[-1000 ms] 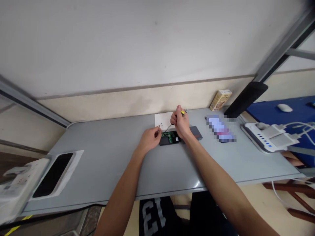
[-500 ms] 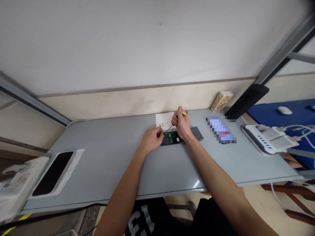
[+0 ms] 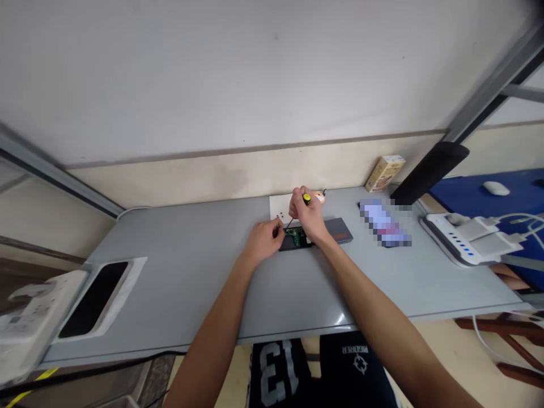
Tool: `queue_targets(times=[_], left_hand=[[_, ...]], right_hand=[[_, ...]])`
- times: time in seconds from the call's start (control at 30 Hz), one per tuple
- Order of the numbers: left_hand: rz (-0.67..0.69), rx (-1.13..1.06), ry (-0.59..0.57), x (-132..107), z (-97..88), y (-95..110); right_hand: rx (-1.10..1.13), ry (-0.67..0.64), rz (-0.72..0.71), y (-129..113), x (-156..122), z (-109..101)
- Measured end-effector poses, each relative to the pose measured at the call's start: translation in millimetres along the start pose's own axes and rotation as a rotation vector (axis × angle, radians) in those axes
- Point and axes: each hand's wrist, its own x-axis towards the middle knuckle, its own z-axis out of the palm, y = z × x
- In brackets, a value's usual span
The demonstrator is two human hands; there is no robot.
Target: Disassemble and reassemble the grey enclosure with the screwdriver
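Note:
My left hand (image 3: 264,242) is closed at the left end of an opened dark case (image 3: 291,245), its thumb and forefinger around the corner. Inside that case is a green circuit board (image 3: 294,233). A screwdriver (image 3: 306,199) with a yellow-ended handle is in the fist of my right hand (image 3: 310,215). Its thin shaft slants down to the board's left part, close to my left fingertips. Just behind lies a white sheet (image 3: 279,205) with several tiny dark screws (image 3: 279,216). A grey cover or box (image 3: 340,230) is beside the case, partly behind my right wrist.
An orange-and-white item (image 3: 319,196) sits behind my right hand. To the right are a phone (image 3: 385,223), a small carton (image 3: 385,173), a black cylinder-like object (image 3: 429,173) and a power strip (image 3: 461,241). Another phone (image 3: 94,299) lies at left on white paper.
My right hand has shifted slightly left and the screwdriver stands more upright, uncovering the orange-and-white item. The left hand stays at the case.

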Motion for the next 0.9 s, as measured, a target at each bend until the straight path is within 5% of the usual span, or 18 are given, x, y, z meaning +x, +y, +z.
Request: queue_targets(times=[0.47, 0.77, 0.9], left_hand=[[0.011, -0.036, 0.018, 0.9, 3.1, -2.3], [0.046, -0.065, 0.01, 2.6, 2.1, -2.7], [0.05, -0.073, -0.01, 3.4, 1.8, -4.3]], right_hand=[[-0.137, -0.094, 0.039, 0.7, 15.0, 15.9], [0.11, -0.089, 0.099, -4.8, 11.9, -4.1], [0.055, 0.025, 0.054, 0.9, 9.5, -10.6]])
